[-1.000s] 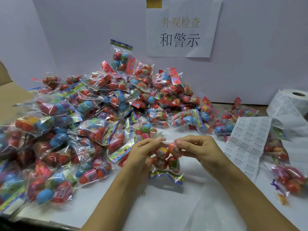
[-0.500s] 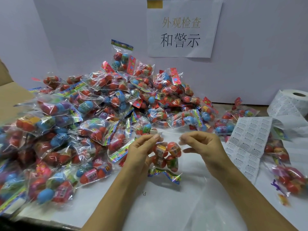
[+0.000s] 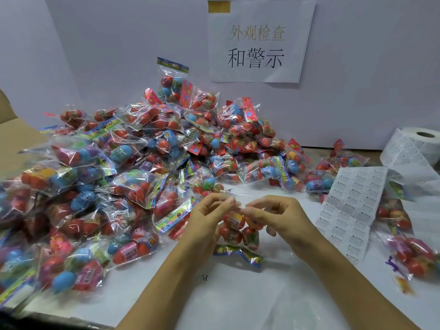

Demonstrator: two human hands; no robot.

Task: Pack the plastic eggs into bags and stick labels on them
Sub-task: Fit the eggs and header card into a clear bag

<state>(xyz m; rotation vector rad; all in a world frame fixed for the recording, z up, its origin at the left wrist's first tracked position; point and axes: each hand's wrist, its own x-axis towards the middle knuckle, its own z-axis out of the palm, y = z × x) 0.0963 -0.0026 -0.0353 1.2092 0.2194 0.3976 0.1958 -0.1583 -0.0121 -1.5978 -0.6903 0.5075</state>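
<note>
Bag of plastic eggs (image 3: 237, 231) held upright above white surface (image 3: 238, 296), centre foreground, printed header strip (image 3: 238, 254) hanging at bottom. Left hand (image 3: 209, 217) fingers pinching clear top edge of bag; right hand (image 3: 281, 217) fingers pinching same edge, fingertips of both hands nearly meeting. Sheet of labels (image 3: 350, 210) just right of hands. Large pile of packed bags (image 3: 133, 167) left and behind. Label roll (image 3: 421, 139) far right. Paper sign (image 3: 257, 41) on back wall.

Blurred fingertips on left hand (image 3: 207, 211) and right hand (image 3: 277, 211). Unreadably small print on white label sheet (image 3: 352, 206). White label roll (image 3: 415, 148) and brown cardboard box (image 3: 14, 139) cropped by frame edges.
</note>
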